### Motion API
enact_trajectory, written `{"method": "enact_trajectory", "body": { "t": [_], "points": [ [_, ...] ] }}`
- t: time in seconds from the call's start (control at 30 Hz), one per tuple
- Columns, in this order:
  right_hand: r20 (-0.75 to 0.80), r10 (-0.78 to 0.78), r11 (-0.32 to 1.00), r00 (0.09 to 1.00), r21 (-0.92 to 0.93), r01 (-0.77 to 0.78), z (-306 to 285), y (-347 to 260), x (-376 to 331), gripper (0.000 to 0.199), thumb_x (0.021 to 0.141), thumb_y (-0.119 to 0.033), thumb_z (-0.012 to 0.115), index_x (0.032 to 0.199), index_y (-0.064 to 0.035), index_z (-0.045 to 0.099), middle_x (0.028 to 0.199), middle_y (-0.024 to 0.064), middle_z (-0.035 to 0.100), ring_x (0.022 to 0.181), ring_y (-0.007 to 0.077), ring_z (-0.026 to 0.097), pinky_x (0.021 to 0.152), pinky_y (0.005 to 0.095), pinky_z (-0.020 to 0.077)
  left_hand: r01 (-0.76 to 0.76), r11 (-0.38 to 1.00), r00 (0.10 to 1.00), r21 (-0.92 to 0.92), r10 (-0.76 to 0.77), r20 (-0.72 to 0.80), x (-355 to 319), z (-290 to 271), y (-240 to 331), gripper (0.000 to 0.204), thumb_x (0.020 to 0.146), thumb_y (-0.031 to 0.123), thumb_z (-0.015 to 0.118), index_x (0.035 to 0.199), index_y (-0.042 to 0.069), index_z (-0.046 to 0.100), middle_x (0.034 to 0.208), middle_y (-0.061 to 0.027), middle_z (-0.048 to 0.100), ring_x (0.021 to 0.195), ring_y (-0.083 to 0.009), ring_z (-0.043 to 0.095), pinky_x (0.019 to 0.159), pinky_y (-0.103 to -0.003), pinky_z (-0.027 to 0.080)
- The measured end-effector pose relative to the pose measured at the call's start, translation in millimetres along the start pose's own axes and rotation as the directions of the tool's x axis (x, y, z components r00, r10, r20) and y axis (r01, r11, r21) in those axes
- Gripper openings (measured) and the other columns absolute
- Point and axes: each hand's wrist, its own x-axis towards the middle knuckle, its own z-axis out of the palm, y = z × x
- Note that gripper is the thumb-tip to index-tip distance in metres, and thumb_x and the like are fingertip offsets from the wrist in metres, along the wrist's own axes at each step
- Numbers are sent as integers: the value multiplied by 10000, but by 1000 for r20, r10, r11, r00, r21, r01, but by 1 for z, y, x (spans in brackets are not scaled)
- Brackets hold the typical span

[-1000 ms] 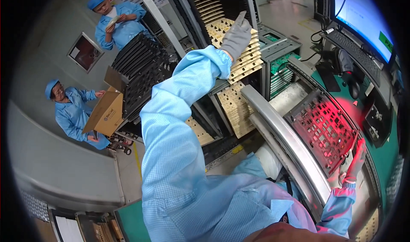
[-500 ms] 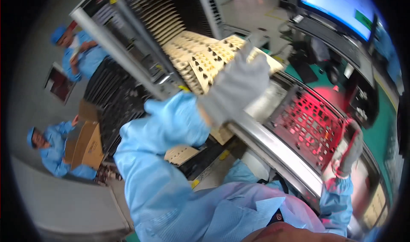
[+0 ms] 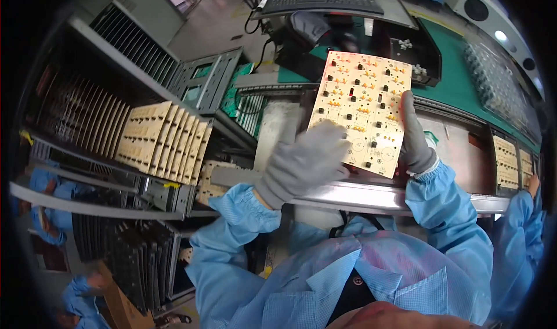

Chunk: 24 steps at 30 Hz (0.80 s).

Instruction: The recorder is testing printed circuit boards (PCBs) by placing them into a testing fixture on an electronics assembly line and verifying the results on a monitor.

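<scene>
A tan circuit board (image 3: 362, 105) with rows of small black and yellow components is held tilted up above the conveyor line. My right hand (image 3: 416, 137), in a grey glove, grips its right edge, thumb along the side. My left hand (image 3: 307, 163), also grey-gloved and blurred by motion, is over the board's lower left corner with its fingers stretched out and thumb apart. Whether its fingertips touch the board I cannot tell. The board and my hands hide part of the conveyor behind them.
At left stands a slotted rack (image 3: 87, 117) holding several similar circuit boards (image 3: 165, 140). A metal rail (image 3: 360, 195) runs in front of me. Beyond are a keyboard (image 3: 322, 1), a black bin (image 3: 415, 50) and clear plastic trays (image 3: 502, 85). More boards (image 3: 506, 162) and another person's arm (image 3: 516, 224) are at right.
My left hand has come from the rack to the conveyor. My right hand has left the black fixture's edge and now holds a circuit board. The view has turned.
</scene>
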Motion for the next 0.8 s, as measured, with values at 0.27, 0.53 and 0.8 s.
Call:
{"method": "enact_trajectory", "body": {
  "t": [0.27, 0.53, 0.8],
  "points": [
    [-28, -26, 967, 999, -255, 18, -25, -29, 29, 734, 966, -597, 263, 1455, -50, 279, 1419, 105, 434, 1258, 195, 464, 1040, 338, 391, 873, 374, 462, -312, -841, 282, -85, 71, -24, 319, 918, 264, 544, 1111, 17, 603, 1118, -158, 610, 1071, -325, 553, 961, -426, 399],
    [213, 169, 967, 962, 155, -204, -11, -40, 35, 748, 917, -606, 417, 1442, -82, 325, 1416, 110, 447, 1245, 266, 490, 1031, 433, 406, 821, 381, 514, -424, -818, 259, -81, 71, -26, 290, 911, 239, 536, 1100, 31, 606, 1050, -155, 614, 1025, -348, 537, 902, -413, 429],
    [142, 158, 982, 977, 83, -171, -16, -44, 44, 747, 919, -607, 415, 1424, -61, 348, 1390, 123, 475, 1211, 260, 520, 1014, 424, 423, 812, 372, 520, -449, -812, 267, -81, 71, -29, 314, 914, 234, 531, 1115, 3, 599, 1074, -184, 617, 1040, -342, 558, 909, -393, 440]
  ]
}}
